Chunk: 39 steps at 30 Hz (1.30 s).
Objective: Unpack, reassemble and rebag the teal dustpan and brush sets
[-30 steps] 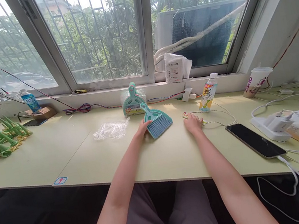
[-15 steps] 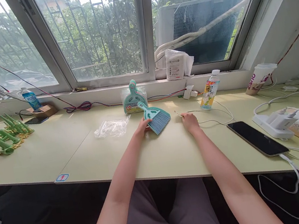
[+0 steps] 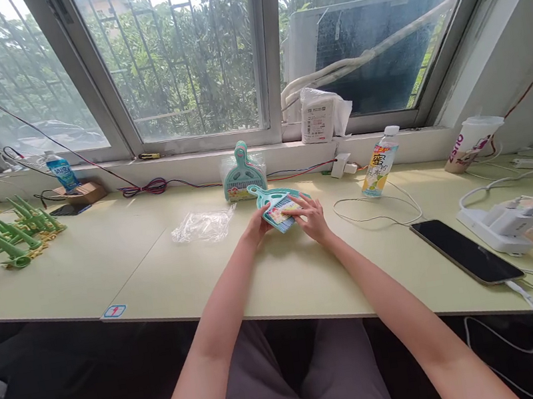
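Beneath the right fingers (image 3: 304, 205), a card (image 3: 278, 210) overlaps the brush (image 3: 284, 227).

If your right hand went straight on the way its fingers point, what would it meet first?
The printed card, which the right hand touches over the teal brush and dustpan set. Beyond it, probably the left hand, though depth is hard to judge.
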Available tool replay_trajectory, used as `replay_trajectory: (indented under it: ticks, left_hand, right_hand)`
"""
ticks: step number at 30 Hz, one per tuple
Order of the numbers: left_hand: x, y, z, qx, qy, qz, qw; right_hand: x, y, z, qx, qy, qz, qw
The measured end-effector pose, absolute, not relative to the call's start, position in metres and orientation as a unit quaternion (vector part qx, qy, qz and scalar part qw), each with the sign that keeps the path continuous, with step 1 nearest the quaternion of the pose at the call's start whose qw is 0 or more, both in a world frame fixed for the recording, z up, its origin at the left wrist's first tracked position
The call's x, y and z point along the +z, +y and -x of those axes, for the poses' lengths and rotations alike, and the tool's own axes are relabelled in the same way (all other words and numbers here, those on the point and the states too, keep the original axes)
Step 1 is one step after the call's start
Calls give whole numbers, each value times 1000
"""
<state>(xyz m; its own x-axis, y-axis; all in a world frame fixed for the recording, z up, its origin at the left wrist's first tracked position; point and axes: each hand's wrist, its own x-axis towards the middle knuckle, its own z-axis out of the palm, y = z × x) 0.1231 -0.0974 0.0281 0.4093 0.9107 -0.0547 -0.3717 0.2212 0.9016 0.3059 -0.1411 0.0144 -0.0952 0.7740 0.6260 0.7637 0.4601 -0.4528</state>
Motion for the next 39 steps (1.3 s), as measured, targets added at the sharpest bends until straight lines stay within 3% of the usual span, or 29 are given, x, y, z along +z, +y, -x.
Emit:
replay_trajectory:
  ticks: [9,13,16,20,26,29,34,36,39]
  left_hand:
    - [22,-92,-124,467,274,-472,696]
    - [21,-89,-123,482,281,-462,689]
    - [18,-87,-123,486,277,-467,685]
    - [16,-88,-123,458,278,-499,681]
    - [21,-89,-127,416,301,-560,650]
    - [27,-85,-122,449,418,-612,500]
    - [32,-79,-89,465,643,-608,30]
    - [30,-77,-74,400,718,-568,-44]
    - [23,-73,-59,266,760,-593,-20]
  right_hand:
    - [16,-138,-311,99,-703,545,446]
    - [15,-137,-311,166,-625,556,522]
    - [13,-136,-312,282,-509,555,595]
    - [9,-134,-310,505,-396,474,603]
    - [7,-133,-309,542,-340,407,652]
    - [9,-134,-313,529,-343,402,664]
    - [10,-136,-317,510,-341,423,666]
    - [10,-136,-318,507,-339,427,668]
    - [10,-137,-320,508,-342,422,668]
